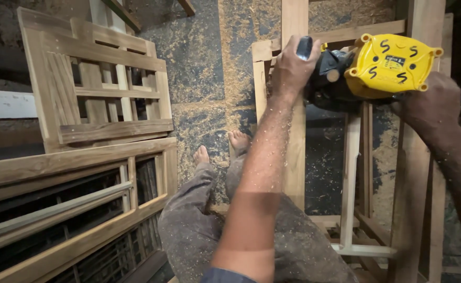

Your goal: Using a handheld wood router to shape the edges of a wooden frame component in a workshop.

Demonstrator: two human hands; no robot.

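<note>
We keep our left hand (292, 65) clenched on the front knob and right hand (430, 107) wrapped around the rear of the yellow power tool (377, 68), at one o'clock, pressing evenly along the wooden frame (296, 157).

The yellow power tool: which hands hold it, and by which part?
Both: the left hand grips the front knob of the yellow power tool; the right hand holds its rear.

free: sawdust floor (199, 63) mid-frame | blocked: stacked window frames (84, 157) left; upright frame (419, 173) right, perhaps crowded
</note>
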